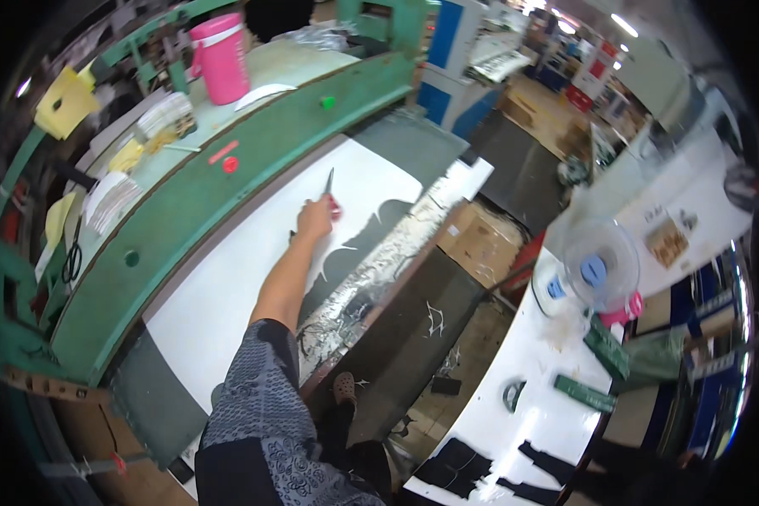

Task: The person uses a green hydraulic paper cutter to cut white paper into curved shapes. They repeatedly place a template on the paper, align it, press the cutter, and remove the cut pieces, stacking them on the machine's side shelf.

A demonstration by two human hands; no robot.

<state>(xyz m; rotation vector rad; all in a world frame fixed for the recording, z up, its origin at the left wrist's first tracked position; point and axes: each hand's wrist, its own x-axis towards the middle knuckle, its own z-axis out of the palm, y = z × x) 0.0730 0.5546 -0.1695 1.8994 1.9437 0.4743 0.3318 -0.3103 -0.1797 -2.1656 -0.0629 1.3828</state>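
My left hand (314,218) reaches out over a large white sheet (228,287). Its fingers are closed around a pair of scissors with a red handle (336,207), and the dark pointed blades face away from me. The sheet lies on a grey machine bed (430,139), and its near right edge is cut in wavy curves that let the grey surface show through. My right hand is out of view.
A green machine beam (177,207) runs behind the sheet. Beyond it stands a pink jug (221,63). A scrap-strewn ledge (388,261) borders the bed. To the right, a white table (514,371) holds a clear plastic container (611,257) and green blocks (584,393).
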